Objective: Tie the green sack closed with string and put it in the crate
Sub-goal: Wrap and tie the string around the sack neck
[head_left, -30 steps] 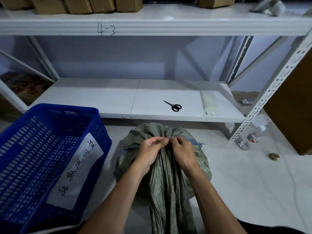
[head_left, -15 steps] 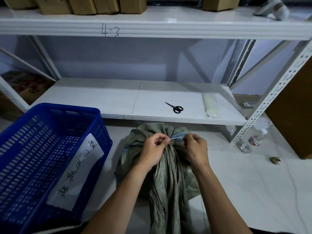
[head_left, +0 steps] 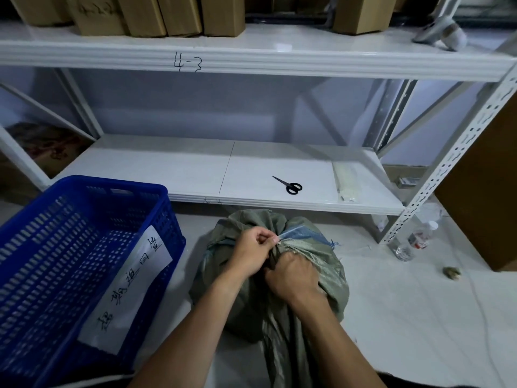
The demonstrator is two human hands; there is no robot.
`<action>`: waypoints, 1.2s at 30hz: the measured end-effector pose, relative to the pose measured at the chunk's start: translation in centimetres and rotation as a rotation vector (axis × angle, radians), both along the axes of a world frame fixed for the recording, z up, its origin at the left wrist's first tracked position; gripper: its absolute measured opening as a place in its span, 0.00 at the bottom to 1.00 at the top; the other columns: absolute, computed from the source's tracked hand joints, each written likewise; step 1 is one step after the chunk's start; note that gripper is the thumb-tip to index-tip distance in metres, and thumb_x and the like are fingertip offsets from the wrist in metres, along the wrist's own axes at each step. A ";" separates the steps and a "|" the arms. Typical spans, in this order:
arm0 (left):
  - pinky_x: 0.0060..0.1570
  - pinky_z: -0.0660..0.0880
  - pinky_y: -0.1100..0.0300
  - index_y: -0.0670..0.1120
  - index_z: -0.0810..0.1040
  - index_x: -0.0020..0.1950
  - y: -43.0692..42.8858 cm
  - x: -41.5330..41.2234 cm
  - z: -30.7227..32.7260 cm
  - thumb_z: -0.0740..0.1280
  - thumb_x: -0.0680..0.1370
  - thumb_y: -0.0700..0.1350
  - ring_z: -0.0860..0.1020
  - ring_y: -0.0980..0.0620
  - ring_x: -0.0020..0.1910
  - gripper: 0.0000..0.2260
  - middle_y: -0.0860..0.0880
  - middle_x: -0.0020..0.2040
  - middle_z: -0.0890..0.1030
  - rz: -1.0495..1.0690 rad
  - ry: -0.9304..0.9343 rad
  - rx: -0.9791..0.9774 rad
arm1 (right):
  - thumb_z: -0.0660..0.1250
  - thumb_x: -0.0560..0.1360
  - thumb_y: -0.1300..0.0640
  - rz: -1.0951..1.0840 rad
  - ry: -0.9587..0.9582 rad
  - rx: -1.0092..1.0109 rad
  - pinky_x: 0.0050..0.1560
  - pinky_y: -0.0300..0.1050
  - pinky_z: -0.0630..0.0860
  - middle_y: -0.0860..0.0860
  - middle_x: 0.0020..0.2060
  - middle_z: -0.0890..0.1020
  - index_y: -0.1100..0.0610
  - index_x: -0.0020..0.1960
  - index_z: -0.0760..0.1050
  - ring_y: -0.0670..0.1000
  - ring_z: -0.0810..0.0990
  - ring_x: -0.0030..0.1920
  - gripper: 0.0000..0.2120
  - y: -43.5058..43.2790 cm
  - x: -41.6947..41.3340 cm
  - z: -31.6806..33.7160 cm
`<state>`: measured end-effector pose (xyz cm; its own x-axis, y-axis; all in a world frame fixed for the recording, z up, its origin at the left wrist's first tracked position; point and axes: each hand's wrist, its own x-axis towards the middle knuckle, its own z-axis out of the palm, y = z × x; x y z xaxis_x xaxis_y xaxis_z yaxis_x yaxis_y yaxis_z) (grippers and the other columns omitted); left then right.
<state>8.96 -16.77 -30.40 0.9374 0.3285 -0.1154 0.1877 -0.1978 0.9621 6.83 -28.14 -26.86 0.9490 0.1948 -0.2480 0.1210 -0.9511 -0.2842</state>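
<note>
Green woven-plastic sack point(head_left: 324, 264) lies on the pale tiled floor point(head_left: 405, 317), just right of the blue slotted plastic crate point(head_left: 112, 183). Its bulging body sits far and its crinkled, gathered neck trails near, so the long axis runs far to near. The left hand point(head_left: 250, 257) pinches bunched fabric at the neck between thumb and curled fingers. The right hand point(head_left: 293, 278), touching it, is fisted round the neck. Any string is too fine to make out. Black-handled scissors point(head_left: 289, 186) lie on the white lower shelf point(head_left: 167, 169) beyond.

Both forearms are stretched forward and held close together. The left hand point(head_left: 251, 257) is curled, its fingers point(head_left: 267, 238) pinched on the sack point(head_left: 251, 223). The right hand point(head_left: 293, 278) is closed as a fist around the sack's neck.
</note>
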 end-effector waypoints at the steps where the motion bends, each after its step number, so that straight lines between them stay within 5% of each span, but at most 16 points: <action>1: 0.37 0.72 0.62 0.52 0.79 0.40 0.0 -0.1 -0.1 0.71 0.77 0.39 0.76 0.57 0.33 0.09 0.53 0.36 0.80 0.002 0.003 0.035 | 0.62 0.74 0.44 -0.008 0.010 0.025 0.62 0.52 0.72 0.61 0.62 0.78 0.62 0.63 0.74 0.61 0.77 0.63 0.25 -0.1 -0.3 0.2; 6: 0.44 0.72 0.58 0.51 0.77 0.41 -1.0 -0.3 0.0 0.69 0.78 0.40 0.74 0.57 0.37 0.08 0.54 0.37 0.77 0.006 0.034 0.179 | 0.58 0.78 0.51 -0.050 0.051 0.211 0.55 0.51 0.73 0.64 0.58 0.80 0.63 0.57 0.73 0.63 0.78 0.59 0.17 -1.1 -1.3 0.6; 10: 0.44 0.71 0.60 0.52 0.75 0.39 -1.9 -0.7 0.2 0.68 0.78 0.39 0.75 0.54 0.38 0.11 0.55 0.36 0.77 0.076 0.081 0.169 | 0.56 0.78 0.52 -0.053 0.009 0.290 0.50 0.52 0.72 0.63 0.54 0.81 0.58 0.49 0.69 0.63 0.79 0.55 0.09 -1.6 -2.5 0.4; 14: 0.43 0.74 0.60 0.52 0.78 0.37 -2.1 -1.5 0.8 0.72 0.76 0.39 0.78 0.55 0.37 0.10 0.52 0.36 0.81 0.151 0.036 0.084 | 0.55 0.78 0.53 -0.067 -0.044 0.318 0.51 0.54 0.74 0.62 0.52 0.82 0.60 0.52 0.69 0.63 0.79 0.54 0.11 -1.9 -3.1 0.5; 19: 0.32 0.79 0.54 0.47 0.73 0.35 -1.8 -3.5 1.9 0.80 0.65 0.53 0.83 0.48 0.28 0.17 0.44 0.33 0.84 0.280 0.159 0.054 | 0.55 0.79 0.52 -0.031 -0.096 0.295 0.48 0.54 0.72 0.62 0.52 0.82 0.59 0.54 0.68 0.64 0.80 0.54 0.12 -2.3 -3.9 0.2; 23: 0.33 0.81 0.56 0.41 0.82 0.33 -1.6 -4.3 3.3 0.71 0.69 0.65 0.83 0.47 0.28 0.26 0.46 0.29 0.84 0.133 0.383 0.225 | 0.55 0.80 0.51 -0.010 -0.114 0.236 0.49 0.54 0.72 0.62 0.54 0.82 0.59 0.56 0.68 0.64 0.79 0.56 0.13 -2.3 -4.3 0.3; 29: 0.39 0.77 0.57 0.41 0.81 0.49 -1.7 -4.6 4.1 0.71 0.73 0.62 0.81 0.47 0.39 0.23 0.44 0.42 0.83 0.016 0.496 -0.077 | 0.52 0.80 0.54 0.035 -0.167 0.192 0.44 0.53 0.68 0.60 0.53 0.83 0.60 0.61 0.67 0.63 0.80 0.54 0.14 -2.5 -4.6 -0.2; 36: 0.41 0.73 0.58 0.46 0.81 0.50 -2.0 -4.0 4.0 0.71 0.74 0.58 0.79 0.47 0.40 0.16 0.45 0.43 0.82 -0.127 0.625 -0.300 | 0.51 0.79 0.58 0.069 -0.224 0.125 0.41 0.52 0.65 0.58 0.52 0.84 0.59 0.64 0.64 0.62 0.82 0.51 0.15 -2.6 -5.2 -0.2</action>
<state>5.00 -18.74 -26.41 0.6951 0.0906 -0.7132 0.7160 0.0023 0.6981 1.64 -30.71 -27.05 0.9608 0.2771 -0.0034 0.2576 -0.8975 -0.3579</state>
